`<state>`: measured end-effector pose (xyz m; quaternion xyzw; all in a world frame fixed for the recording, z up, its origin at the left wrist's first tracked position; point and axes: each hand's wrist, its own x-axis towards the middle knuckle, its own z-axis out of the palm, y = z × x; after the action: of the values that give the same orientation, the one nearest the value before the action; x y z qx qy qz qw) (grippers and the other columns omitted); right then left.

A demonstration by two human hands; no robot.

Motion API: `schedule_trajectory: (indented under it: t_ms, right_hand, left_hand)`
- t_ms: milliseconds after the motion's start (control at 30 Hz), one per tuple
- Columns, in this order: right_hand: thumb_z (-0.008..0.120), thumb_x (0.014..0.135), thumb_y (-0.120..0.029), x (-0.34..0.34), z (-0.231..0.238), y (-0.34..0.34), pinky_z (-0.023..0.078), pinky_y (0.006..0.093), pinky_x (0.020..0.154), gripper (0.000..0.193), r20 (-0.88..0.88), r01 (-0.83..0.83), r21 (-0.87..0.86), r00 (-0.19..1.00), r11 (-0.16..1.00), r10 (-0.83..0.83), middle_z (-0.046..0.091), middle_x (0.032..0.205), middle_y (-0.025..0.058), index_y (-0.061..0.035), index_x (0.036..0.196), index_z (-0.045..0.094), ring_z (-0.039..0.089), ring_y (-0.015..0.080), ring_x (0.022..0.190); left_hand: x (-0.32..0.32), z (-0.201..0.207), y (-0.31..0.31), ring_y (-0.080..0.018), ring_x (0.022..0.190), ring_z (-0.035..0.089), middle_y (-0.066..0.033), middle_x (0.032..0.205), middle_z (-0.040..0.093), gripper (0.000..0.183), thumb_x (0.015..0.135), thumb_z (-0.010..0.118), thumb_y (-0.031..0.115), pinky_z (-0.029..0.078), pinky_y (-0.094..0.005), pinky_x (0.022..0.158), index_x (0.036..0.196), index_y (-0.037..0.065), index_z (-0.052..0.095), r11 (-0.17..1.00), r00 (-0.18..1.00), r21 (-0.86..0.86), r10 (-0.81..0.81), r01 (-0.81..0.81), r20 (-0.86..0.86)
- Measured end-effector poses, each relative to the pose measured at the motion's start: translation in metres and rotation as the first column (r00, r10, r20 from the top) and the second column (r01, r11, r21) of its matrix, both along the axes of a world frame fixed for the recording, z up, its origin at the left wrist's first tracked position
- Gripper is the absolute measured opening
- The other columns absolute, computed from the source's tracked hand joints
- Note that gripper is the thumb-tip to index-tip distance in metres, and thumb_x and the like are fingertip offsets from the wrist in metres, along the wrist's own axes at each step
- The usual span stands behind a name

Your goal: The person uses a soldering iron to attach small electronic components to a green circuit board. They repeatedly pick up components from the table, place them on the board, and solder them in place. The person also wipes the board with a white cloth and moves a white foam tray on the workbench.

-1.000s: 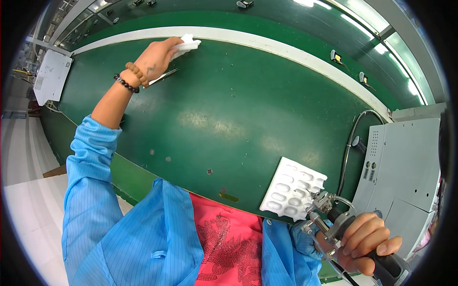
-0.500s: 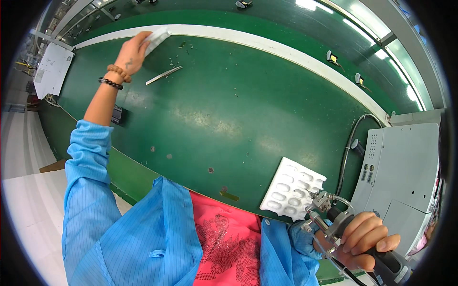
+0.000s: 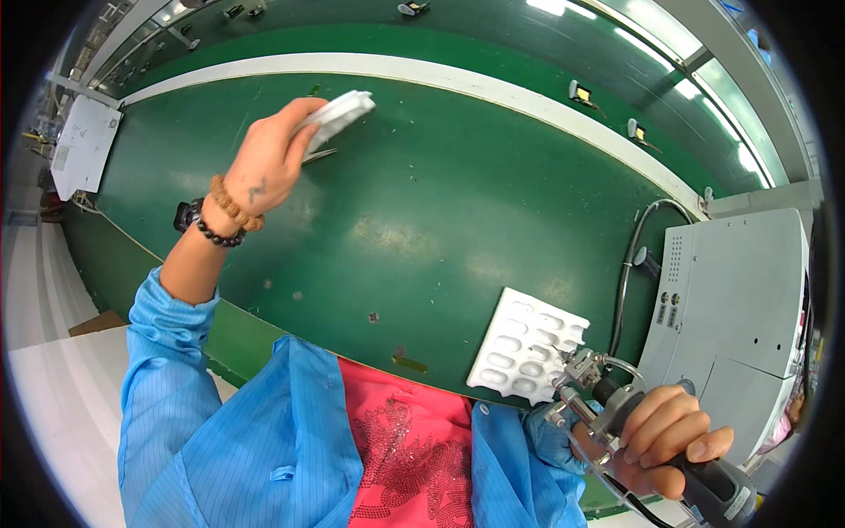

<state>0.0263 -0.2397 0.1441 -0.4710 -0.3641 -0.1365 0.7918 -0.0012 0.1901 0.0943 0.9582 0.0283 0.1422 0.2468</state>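
Observation:
My left hand (image 3: 271, 163), wearing two bead bracelets, is raised over the far left of the green bench (image 3: 414, 229). Its fingers and thumb pinch a white, flat, folded-looking piece (image 3: 341, 116) whose material I cannot make out. Partly hidden behind that piece, a pair of tweezers (image 3: 324, 155) lies on the bench. At the lower right my right hand (image 3: 667, 440) wraps round a black-handled hand tool (image 3: 717, 488) with metal fittings and thin tubing at its head. The tool's head lies across the near right corner of a white moulded tray (image 3: 503, 341) with oval hollows.
A grey machine box (image 3: 735, 308) stands at the right, with a black hose (image 3: 627, 290) looping beside it. Past the white ledge (image 3: 422, 75), small parts sit on a green strip. A black object (image 3: 187, 215) is beside my left wrist; a white box (image 3: 84, 145) stands far left.
My left hand has come nearer and to the right with the white piece, which now covers part of the tweezers. The right hand keeps its hold on the tool; the whole view has shifted slightly.

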Motion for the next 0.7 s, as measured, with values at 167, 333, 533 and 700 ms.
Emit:
schedule_trajectory:
  t_ms: [167,333,533,700]
  right_hand:
    - [0.075,0.089,-0.027,-0.001,0.0,0.001,0.043,0.0181,0.038,0.035,0.008,0.021,0.01,1.0,1.0,-0.021,0.049,0.06,-0.0026,-0.0074,0.099,0.047,0.049,0.0056,0.044]
    - [0.075,0.089,-0.027,0.0,0.002,0.003,0.044,0.018,0.038,0.035,0.02,0.007,0.024,1.0,1.0,-0.007,0.05,0.06,-0.0022,-0.0069,0.098,0.047,0.05,0.0059,0.044]
    - [0.076,0.087,-0.028,0.002,0.002,-0.002,0.046,0.018,0.039,0.038,0.028,-0.013,-0.01,1.0,1.0,0.013,0.051,0.061,-0.0016,-0.0067,0.099,0.048,0.051,0.0066,0.044]
    - [0.07,0.092,-0.03,0.006,0.01,-0.01,0.045,0.025,0.042,0.036,0.016,-0.084,-0.127,0.996,0.988,0.087,0.049,0.065,0.0021,-0.0058,0.104,0.046,0.05,0.0121,0.05]
  left_hand:
    - [-0.002,0.01,0.007,-0.042,0.084,0.063,-0.0235,0.098,0.066,0.025,0.095,0.053,0.003,0.051,-0.0405,0.074,0.119,0.003,0.058,0.977,0.98,0.155,0.125,-0.148,0.155]
    - [-0.009,-0.026,0.054,-0.044,0.091,0.062,-0.0236,0.101,0.066,0.026,0.094,0.056,0.008,0.051,-0.0471,0.08,0.12,0.003,0.058,0.937,0.985,0.319,0.166,-0.144,-0.044]
    - [0.017,-0.008,0.024,-0.0376,0.111,0.06,-0.0188,0.118,0.065,0.035,0.09,0.068,0.024,0.048,-0.0435,0.096,0.116,0.001,0.062,0.897,0.995,0.437,-0.024,0.066,-0.1]
    - [0.147,-0.015,-0.06,-0.0365,0.111,0.061,-0.0172,0.119,0.066,0.037,0.091,0.068,0.023,0.047,-0.041,0.099,0.12,0.002,0.062,0.943,0.94,0.174,-0.31,0.284,0.144]
